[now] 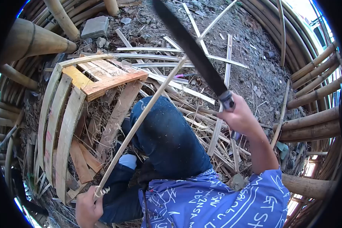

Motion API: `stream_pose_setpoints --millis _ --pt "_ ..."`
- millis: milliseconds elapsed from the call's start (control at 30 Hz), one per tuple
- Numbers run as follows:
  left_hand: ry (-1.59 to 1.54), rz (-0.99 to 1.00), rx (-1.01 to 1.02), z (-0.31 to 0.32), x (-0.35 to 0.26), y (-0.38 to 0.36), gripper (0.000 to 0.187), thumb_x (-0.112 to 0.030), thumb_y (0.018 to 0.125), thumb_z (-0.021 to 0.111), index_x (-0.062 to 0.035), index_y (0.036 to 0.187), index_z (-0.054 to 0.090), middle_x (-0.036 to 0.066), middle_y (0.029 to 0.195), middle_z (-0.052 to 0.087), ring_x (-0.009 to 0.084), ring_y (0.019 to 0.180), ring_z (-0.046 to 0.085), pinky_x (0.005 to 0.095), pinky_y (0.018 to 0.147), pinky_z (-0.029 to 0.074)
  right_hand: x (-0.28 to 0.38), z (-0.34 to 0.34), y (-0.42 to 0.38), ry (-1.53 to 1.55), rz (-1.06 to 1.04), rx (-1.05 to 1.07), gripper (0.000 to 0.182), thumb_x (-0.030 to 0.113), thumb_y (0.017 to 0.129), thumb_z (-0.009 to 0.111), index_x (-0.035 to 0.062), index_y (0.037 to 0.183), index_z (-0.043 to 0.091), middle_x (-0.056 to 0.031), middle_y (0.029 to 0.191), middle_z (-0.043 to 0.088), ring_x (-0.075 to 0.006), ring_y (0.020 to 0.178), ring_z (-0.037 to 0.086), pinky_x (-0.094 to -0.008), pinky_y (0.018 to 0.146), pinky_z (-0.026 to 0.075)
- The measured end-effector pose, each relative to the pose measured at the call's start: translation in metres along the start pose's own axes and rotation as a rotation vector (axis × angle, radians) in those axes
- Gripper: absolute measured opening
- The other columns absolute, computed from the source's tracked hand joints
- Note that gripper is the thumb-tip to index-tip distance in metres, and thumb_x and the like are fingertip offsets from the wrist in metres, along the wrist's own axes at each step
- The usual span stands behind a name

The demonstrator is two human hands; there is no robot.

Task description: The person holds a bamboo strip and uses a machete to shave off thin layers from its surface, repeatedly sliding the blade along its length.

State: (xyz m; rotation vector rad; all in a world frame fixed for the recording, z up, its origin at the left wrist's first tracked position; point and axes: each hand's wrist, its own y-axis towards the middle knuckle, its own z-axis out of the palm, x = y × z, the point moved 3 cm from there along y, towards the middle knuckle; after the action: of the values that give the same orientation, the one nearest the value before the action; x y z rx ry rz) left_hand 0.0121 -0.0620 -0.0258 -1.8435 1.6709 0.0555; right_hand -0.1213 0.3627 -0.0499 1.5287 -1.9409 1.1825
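A long bamboo strip [140, 118] slants from my left hand [89, 208] at the lower left up across my bent knee, its far end out over the ground. The fingers of that hand are wrapped round its near end, where a curled shaving [101, 191] clings. My right hand [236, 114] grips a machete [193, 49] by its handle. The long dark blade points up and to the left and overlaps the strip in this view. Just left of my knee lies a slatted wooden crate [70, 110] on its side.
Split bamboo strips [227, 72] and shavings lie crossed on the dirt ahead. Bundled bamboo poles [311, 129] line the right side, and more thick poles [34, 41] stand at the left. A grey block [95, 26] rests on the ground behind the crate.
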Motion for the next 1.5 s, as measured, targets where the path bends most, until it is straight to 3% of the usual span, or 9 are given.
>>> stream_pose_setpoints --millis 133,267,367,533,600,733,867,1067,1500 --pt "0.068 0.081 -0.083 -0.003 0.003 -0.002 0.015 -0.006 0.079 0.060 -0.0032 0.094 0.061 0.018 0.071 0.059 0.0407 0.071 0.055 0.0426 0.066 0.041 0.007 0.014 -0.011 0.014 -0.147 0.012 0.043 0.004 0.068 0.067 -0.0014 0.109 0.057 0.0016 0.068 0.048 -0.0109 0.065 0.047 -0.0255 0.062 0.039" --pt "0.006 0.103 0.028 0.002 0.000 0.001 0.015 -0.006 0.079 0.060 -0.0025 0.093 0.061 0.020 0.075 0.060 0.0414 0.070 0.057 0.0441 0.062 0.041 -0.001 0.007 -0.001 0.110 0.093 0.022 0.038 0.004 0.068 0.066 0.0010 0.105 0.058 0.0004 0.071 0.050 -0.0101 0.066 0.045 -0.0267 0.060 0.037" --pt "0.039 0.114 -0.036 0.002 0.005 -0.002 0.013 -0.007 0.079 0.061 -0.0028 0.092 0.061 0.020 0.075 0.060 0.0415 0.070 0.057 0.0436 0.063 0.041 0.009 0.014 -0.015 -0.007 -0.174 0.034 0.030 0.004 0.070 0.054 0.0009 0.100 0.055 -0.0002 0.064 0.046 -0.0113 0.058 0.044 -0.0293 0.056 0.040" --pt "0.034 0.112 0.031 -0.004 -0.002 -0.001 0.022 -0.008 0.080 0.061 -0.0027 0.101 0.062 0.018 0.074 0.061 0.0403 0.070 0.057 0.0430 0.064 0.042 0.004 0.019 -0.007 0.047 0.028 0.078 0.036 0.002 0.070 0.063 0.0006 0.104 0.055 -0.0004 0.072 0.051 -0.0103 0.060 0.049 -0.0266 0.057 0.041" --pt "0.120 0.127 -0.032 -0.009 -0.007 -0.002 0.020 -0.008 0.080 0.061 -0.0025 0.099 0.062 0.017 0.070 0.061 0.0382 0.065 0.058 0.0417 0.062 0.043 0.004 0.020 -0.012 -0.016 -0.295 0.040 0.036 0.002 0.070 0.063 0.0012 0.104 0.054 -0.0014 0.071 0.051 -0.0106 0.059 0.050 -0.0279 0.054 0.041" --pt "-0.053 0.125 0.032 -0.001 -0.002 0.002 0.019 -0.007 0.081 0.060 -0.0025 0.099 0.062 0.014 0.066 0.061 0.0358 0.060 0.060 0.0396 0.060 0.044 0.005 0.018 -0.011 0.147 0.175 0.076 0.043 0.004 0.069 0.065 0.0005 0.110 0.056 -0.0025 0.077 0.055 -0.0126 0.071 0.050 -0.0281 0.067 0.042" --pt "-0.013 0.171 0.011 -0.001 0.008 0.001 0.018 -0.007 0.081 0.059 -0.0027 0.099 0.061 0.013 0.065 0.061 0.0357 0.058 0.059 0.0397 0.060 0.044 0.003 0.022 -0.015 0.060 -0.133 0.093 0.048 0.004 0.070 0.054 -0.0007 0.118 0.055 -0.0114 0.076 0.061 -0.0195 0.063 0.055 -0.0338 0.063 0.045" --pt "0.055 0.142 -0.027 -0.007 -0.011 0.004 0.011 -0.005 0.080 0.060 -0.0023 0.091 0.060 0.018 0.070 0.060 0.0400 0.066 0.060 0.0430 0.058 0.045 0.004 0.038 -0.020 0.151 -0.131 0.140 0.041 0.004 0.069 0.064 0.0024 0.110 0.056 0.0020 0.074 0.047 -0.0073 0.066 0.044 -0.0237 0.057 0.036" --pt "-0.021 0.102 -0.007 -0.002 -0.009 0.004 0.013 -0.007 0.080 0.061 -0.0042 0.093 0.061 0.016 0.073 0.059 0.0374 0.062 0.054 0.0394 0.063 0.041 0.012 0.040 -0.009 0.014 -0.125 0.054 0.044 0.004 0.069 0.055 -0.0004 0.112 0.054 -0.0135 0.076 0.060 -0.0189 0.066 0.055 -0.0318 0.062 0.045"
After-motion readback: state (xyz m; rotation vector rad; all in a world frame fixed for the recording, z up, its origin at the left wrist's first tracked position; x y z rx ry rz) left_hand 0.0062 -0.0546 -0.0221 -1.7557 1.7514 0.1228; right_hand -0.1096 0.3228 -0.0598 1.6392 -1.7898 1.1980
